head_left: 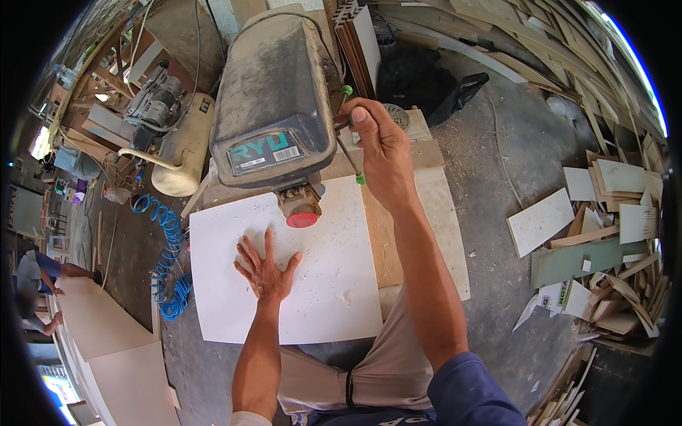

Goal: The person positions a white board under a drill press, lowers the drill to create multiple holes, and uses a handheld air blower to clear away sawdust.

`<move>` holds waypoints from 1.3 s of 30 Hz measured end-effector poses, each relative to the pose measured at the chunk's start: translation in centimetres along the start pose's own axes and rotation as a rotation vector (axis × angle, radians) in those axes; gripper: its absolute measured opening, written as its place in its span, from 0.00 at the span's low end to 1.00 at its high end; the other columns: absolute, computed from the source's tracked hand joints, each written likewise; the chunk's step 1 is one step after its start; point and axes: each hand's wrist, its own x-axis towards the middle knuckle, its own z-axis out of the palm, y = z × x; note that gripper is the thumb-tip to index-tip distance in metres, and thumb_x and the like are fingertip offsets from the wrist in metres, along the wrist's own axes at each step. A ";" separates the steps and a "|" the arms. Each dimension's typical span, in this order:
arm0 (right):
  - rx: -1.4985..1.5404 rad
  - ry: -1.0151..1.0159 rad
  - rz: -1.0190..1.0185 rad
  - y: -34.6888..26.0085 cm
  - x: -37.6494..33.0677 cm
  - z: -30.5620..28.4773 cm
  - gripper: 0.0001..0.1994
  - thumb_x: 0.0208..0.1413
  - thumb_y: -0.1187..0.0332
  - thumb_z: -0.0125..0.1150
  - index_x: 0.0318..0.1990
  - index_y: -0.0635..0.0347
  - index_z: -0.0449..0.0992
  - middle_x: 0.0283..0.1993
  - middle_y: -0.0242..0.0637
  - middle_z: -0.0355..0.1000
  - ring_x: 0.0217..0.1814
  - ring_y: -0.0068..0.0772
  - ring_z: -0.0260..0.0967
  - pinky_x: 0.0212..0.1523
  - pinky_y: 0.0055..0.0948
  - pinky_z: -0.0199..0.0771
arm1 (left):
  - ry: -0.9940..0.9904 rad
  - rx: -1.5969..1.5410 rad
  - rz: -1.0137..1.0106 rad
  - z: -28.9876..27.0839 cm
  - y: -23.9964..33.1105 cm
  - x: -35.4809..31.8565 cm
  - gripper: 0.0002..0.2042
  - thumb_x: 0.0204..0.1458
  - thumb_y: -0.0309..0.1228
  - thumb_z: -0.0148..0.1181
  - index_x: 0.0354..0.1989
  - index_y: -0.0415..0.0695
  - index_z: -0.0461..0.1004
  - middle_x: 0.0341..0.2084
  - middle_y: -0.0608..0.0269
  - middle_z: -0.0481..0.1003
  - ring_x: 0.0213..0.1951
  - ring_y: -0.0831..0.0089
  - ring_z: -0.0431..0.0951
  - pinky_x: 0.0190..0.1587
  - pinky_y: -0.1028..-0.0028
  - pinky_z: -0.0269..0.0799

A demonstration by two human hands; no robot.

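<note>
My left hand [268,271] lies flat with its fingers spread on a large white board [327,312], holding it from above. The board rests under a dusty drill press [270,85], whose dark grey head hides the far part of it. A red round piece [302,220] shows at the bottom of the drill head, over the board; the bit is hidden. On the right side of the machine, my right hand [383,153] is closed around a feed lever [348,155] with green knobs. Light chips are scattered over the board near my left hand.
A tan air compressor [186,145] and a coiled blue hose [170,241] are on the left. A brown wooden panel [383,248] lies beside the white board. Board offcuts [543,220] pile up at right. Far left, another person [32,284] leans over large panels [106,312].
</note>
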 end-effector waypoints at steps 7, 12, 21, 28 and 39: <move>-0.002 0.005 0.016 -0.3 -0.1 0.0 0.19 0.77 0.51 0.51 0.52 0.57 0.80 0.45 0.26 0.80 0.46 0.20 0.66 0.49 0.25 0.69 | 0.010 -0.014 0.007 0.0 0.0 0.0 0.53 0.53 0.77 0.53 0.84 0.68 0.42 0.81 0.39 0.28 0.82 0.40 0.25 0.77 0.34 0.20; -0.008 0.004 0.006 0.0 -0.2 0.0 0.20 0.77 0.50 0.51 0.53 0.56 0.80 0.46 0.26 0.80 0.47 0.20 0.67 0.49 0.26 0.69 | 0.010 -0.012 0.005 0.2 -0.2 0.1 0.53 0.53 0.76 0.54 0.84 0.68 0.42 0.82 0.39 0.28 0.82 0.40 0.25 0.77 0.34 0.20; -0.020 0.006 0.008 0.2 -0.3 -0.1 0.19 0.77 0.50 0.51 0.53 0.55 0.81 0.45 0.25 0.80 0.46 0.20 0.66 0.49 0.26 0.69 | 0.011 -0.024 0.005 -0.1 0.1 0.0 0.53 0.53 0.76 0.54 0.84 0.68 0.42 0.82 0.39 0.28 0.82 0.40 0.25 0.77 0.34 0.20; -0.030 0.001 -0.001 0.0 -0.5 0.0 0.18 0.77 0.53 0.52 0.53 0.57 0.80 0.44 0.24 0.80 0.44 0.20 0.65 0.47 0.26 0.69 | 0.043 -0.030 0.014 0.1 -0.1 -0.1 0.52 0.53 0.74 0.56 0.83 0.67 0.44 0.82 0.38 0.31 0.82 0.39 0.27 0.77 0.33 0.22; -0.030 0.036 -0.043 -0.2 -0.6 0.0 0.16 0.77 0.55 0.54 0.51 0.59 0.80 0.36 0.26 0.74 0.36 0.18 0.60 0.40 0.23 0.66 | 0.073 0.002 0.010 0.6 -0.1 -0.1 0.51 0.54 0.72 0.58 0.83 0.70 0.44 0.82 0.41 0.32 0.82 0.41 0.30 0.78 0.35 0.25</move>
